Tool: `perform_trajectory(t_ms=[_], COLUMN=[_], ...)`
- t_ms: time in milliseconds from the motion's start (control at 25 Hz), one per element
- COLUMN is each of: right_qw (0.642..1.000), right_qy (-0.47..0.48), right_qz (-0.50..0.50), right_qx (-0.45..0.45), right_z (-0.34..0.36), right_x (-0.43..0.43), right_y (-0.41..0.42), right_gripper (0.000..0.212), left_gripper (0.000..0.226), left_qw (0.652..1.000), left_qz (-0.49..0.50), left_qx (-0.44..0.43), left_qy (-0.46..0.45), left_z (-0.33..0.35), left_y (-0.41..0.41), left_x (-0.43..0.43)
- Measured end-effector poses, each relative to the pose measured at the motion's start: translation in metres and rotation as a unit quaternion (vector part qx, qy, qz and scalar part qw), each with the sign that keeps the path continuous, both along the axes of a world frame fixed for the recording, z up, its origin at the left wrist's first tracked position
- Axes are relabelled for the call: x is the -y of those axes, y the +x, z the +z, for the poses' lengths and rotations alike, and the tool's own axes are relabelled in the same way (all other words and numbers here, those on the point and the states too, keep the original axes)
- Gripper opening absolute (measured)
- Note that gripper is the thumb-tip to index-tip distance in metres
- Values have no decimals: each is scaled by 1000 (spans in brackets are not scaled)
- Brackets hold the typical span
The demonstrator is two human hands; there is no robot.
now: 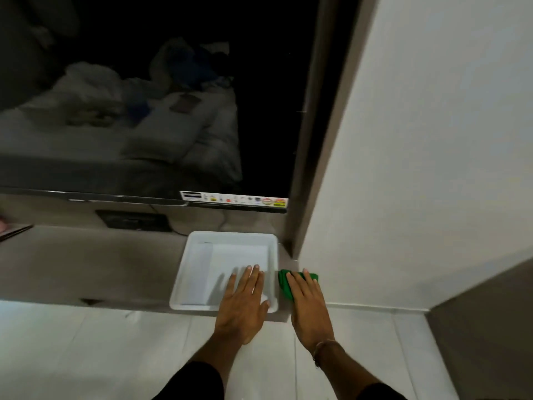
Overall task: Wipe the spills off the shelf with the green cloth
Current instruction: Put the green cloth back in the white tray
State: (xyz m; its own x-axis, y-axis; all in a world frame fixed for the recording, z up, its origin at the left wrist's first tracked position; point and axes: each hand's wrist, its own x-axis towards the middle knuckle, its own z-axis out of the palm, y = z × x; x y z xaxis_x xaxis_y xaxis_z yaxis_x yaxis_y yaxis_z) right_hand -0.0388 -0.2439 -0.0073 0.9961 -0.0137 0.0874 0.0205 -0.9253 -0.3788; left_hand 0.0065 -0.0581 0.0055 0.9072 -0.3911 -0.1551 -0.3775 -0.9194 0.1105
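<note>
The green cloth (284, 284) lies on the grey-brown shelf (86, 267) at its right end, squeezed between the white tray and the white wall. My right hand (308, 301) lies flat on the cloth, fingers spread, pressing it down. My left hand (243, 301) rests flat with fingers apart on the front right corner of the white plastic tray (190, 255), which sits on the shelf. I cannot make out any spills on the shelf surface.
A large dark TV (144, 96) hangs just above the shelf, with a sticker strip (233, 199) on its lower edge. A black box and cable (132, 220) sit behind the tray. White wall (418, 140) at right. White tiled floor (101, 350) below.
</note>
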Motion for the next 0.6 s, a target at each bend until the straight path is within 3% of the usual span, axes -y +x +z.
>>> perform_trajectory(t_ms=[280,600], right_qw=[997,986], right_qy=[-10,-92], right_qz=[51,37], right_qx=[-49,-137], right_z=[-17,-59], right_x=[-131,-133], right_y=[94,140], right_gripper=[70,81], left_gripper=[75,75], left_qw=[1000,999], left_qz=[15,5], left_qx=[11,-27], left_qy=[10,-26], left_z=[-28,-65], left_y=[75,110], left_x=[-116,-108])
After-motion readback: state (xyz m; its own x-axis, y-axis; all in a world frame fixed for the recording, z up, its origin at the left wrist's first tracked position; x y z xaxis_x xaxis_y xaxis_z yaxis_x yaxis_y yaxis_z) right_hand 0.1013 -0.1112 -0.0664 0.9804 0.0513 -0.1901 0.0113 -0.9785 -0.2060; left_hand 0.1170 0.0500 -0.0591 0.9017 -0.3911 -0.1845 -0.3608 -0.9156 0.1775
